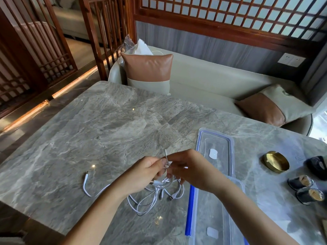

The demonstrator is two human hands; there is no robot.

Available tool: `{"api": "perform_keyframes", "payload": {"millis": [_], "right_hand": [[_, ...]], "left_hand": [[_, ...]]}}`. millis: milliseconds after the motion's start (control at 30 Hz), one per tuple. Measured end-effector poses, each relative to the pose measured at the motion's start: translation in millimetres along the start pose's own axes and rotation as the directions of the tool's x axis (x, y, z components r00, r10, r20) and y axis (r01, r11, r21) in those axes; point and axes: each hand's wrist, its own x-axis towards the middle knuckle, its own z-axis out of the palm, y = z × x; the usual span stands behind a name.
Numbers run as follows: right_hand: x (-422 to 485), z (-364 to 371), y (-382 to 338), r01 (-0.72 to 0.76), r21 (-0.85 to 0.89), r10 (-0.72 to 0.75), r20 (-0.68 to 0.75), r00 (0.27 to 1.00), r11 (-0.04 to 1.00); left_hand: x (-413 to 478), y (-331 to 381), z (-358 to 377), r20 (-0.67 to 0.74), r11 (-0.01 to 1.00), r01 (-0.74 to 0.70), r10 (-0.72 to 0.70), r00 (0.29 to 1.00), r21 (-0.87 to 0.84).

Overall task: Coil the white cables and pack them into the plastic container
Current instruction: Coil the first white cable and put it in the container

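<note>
Our left hand (pixel 146 172) and right hand (pixel 187 168) pinch one strand of the white cables (pixel 155 193) between them, the rest sagging just below the grip, light, limp and tangle-prone, so we'd hold near a plug, plastic container (pixel 208 218) just right of the grip.

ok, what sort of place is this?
Probably a restaurant or tea-house booth: marble table, upholstered bench with a leather pillow, and wooden lattice screens around it.

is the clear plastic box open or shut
Open: the clear rectangular plastic container sits uncovered, its blue-rimmed clear lid lying beyond it on the grey marble table.
</note>
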Motion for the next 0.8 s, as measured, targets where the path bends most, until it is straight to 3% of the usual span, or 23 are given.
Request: {"api": "perform_keyframes", "payload": {"millis": [67,133,200,267,367,500,633,733,800], "right_hand": [[0.8,0.5,1.4,-0.021,0.116,0.027,-0.048,0.998,0.993],[1.1,0.5,2.6,-0.017,0.341,0.055,-0.101,0.993,0.94],[1.5,1.5,3.7,-0.009,0.559,0.109,-0.145,0.983,0.829],[2.7,6.3,4.8,0.004,0.726,0.172,-0.168,0.971,0.687],[4.9,18.3,5.1,0.024,0.84,0.231,-0.177,0.957,0.542],[4.9,26.8,6.7,0.026,0.839,0.237,-0.183,0.954,0.544],[6.0,16.1,9.2,0.003,0.799,0.221,-0.17,0.96,0.601],[8.1,7.6,9.5,-0.077,0.802,0.24,-0.085,0.967,0.593],[8.6,2.1,9.0,-0.103,0.727,0.201,-0.049,0.978,0.679]], "left_hand": [[-1.9,3.0,-5.1,0.027,0.995,0.014,-0.011,1.0,-0.102],[-4.4,1.3,-12.5,0.064,0.946,-0.012,0.034,0.997,-0.325],[-7.1,-1.3,-13.4,0.092,0.767,0.008,0.066,0.994,-0.641],[-8.7,-5.2,-2.5,0.05,0.608,0.005,0.056,0.997,-0.794],[-11.5,-5.6,22.6,-0.188,0.623,-0.178,0.051,0.981,-0.762],[-11.4,-3.7,33.6,-0.425,0.685,-0.347,0.059,0.903,-0.641],[-14.5,-6.6,28.3,-0.369,0.755,-0.313,0.101,0.924,-0.576],[-17.4,-7.1,14.5,-0.224,0.84,-0.216,0.116,0.968,-0.497],[-20.0,-4.0,2.4,-0.098,0.885,-0.165,0.136,0.986,-0.435]]}}
